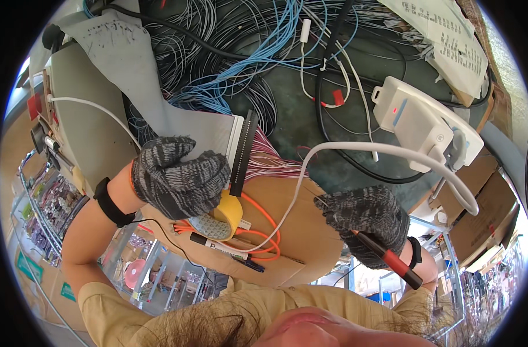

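Observation:
My left hand point(180, 176), in a grey-and-black knit glove, is closed with its fingers curled. Whatever they may hold is hidden. Beside it stands a long black connector strip point(243, 153) with a white edge, and a bundle of pink and white wires point(269, 159) fans out on its right side. Wrapped in a matching glove, my right hand point(371, 222) is closed around a slim hand tool with a red and black handle point(391, 261). The handle slants down to the right; a thin tip shows at the fingers' left. Its exact kind is unclear.
A roll of yellow tape point(228, 215), an orange cable point(269, 217), a marker point(217, 246) and a dark pen point(249, 264) lie on cardboard point(298, 231). A white cable point(385, 146) arches to a white power strip point(385, 101). Blue wires point(258, 55) and black wires point(183, 52) cover the far side.

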Demonstrator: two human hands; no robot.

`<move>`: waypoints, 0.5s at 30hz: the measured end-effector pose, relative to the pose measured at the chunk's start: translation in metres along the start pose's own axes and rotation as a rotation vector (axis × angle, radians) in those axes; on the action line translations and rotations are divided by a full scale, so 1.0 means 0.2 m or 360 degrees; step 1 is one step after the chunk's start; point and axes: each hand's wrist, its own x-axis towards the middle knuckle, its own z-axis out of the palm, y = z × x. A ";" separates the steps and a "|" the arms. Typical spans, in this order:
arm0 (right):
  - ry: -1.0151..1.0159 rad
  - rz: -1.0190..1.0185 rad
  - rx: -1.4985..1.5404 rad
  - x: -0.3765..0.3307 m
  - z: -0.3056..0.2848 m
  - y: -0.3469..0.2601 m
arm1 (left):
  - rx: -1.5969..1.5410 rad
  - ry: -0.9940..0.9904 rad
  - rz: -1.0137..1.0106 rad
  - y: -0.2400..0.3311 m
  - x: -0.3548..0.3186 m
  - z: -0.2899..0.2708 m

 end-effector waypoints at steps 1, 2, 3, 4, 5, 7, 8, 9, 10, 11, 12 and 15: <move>-0.0010 -0.0053 -0.0108 0.02 0.00 0.01 | -0.0020 0.0021 -0.0023 0.01 -0.01 0.01; -0.0013 -0.0095 -0.0185 0.04 0.00 0.01 | -0.0041 0.0041 -0.0046 0.01 -0.01 0.02; -0.0017 -0.0110 -0.0234 0.05 0.00 0.01 | -0.0042 0.0046 -0.0049 0.02 -0.02 0.03; -0.0020 -0.0122 -0.0278 0.05 0.00 0.01 | 0.0023 0.0057 -0.0052 0.03 -0.01 0.03; -0.0016 -0.0146 -0.0333 0.06 0.00 0.01 | 0.0087 0.0067 -0.0056 0.03 0.00 0.04; -0.0013 -0.0178 -0.0433 0.08 0.01 0.02 | 0.0044 0.0118 -0.0077 0.02 0.00 0.04; -0.0011 -0.0193 -0.0484 0.08 0.02 0.01 | 0.0001 0.0162 -0.0092 0.01 0.01 0.04; -0.0015 -0.0191 -0.0483 0.10 0.03 -0.01 | -0.0002 0.0163 -0.0096 0.01 0.00 0.05; -0.0008 -0.0091 -0.0257 0.12 0.04 -0.04 | -0.0031 0.0141 -0.0069 0.01 0.00 0.06; 0.0002 0.0010 -0.0032 0.13 0.04 -0.07 | -0.0060 0.0119 -0.0040 0.01 0.00 0.07; -0.0001 0.0014 -0.0032 0.15 0.03 -0.08 | -0.0063 0.0121 -0.0044 0.02 -0.01 0.07; -0.0115 -0.0157 -0.0483 0.18 0.02 -0.08 | 0.0045 0.0220 -0.0083 0.03 -0.01 0.08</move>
